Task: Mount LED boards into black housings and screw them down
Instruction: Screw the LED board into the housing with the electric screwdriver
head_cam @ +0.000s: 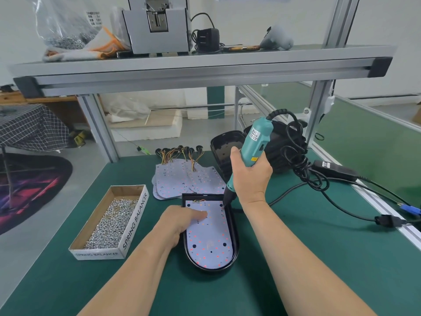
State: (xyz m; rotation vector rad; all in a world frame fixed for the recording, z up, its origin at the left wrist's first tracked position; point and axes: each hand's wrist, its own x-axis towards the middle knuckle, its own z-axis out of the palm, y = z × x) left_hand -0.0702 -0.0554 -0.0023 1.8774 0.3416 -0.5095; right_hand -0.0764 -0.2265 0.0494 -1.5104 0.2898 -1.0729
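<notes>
A black oval housing [235,242] lies on the green mat in front of me with a white LED board [208,240] seated inside it. My left hand [180,222] rests on the housing's left rim, its forefinger pressing on the board's upper middle. My right hand [249,176] grips a teal electric screwdriver [256,140], held upright and tilted, with its tip down at the board's upper right corner. A pile of loose LED boards [182,179] with wire tails lies just behind the housing.
A cardboard box of screws [109,222] marked SPRING BALANCER sits to the left. Empty black housings [224,149] stand stacked at the back right. The screwdriver's black cable and power brick [332,171] run across the right side. An aluminium shelf frame [205,71] spans overhead.
</notes>
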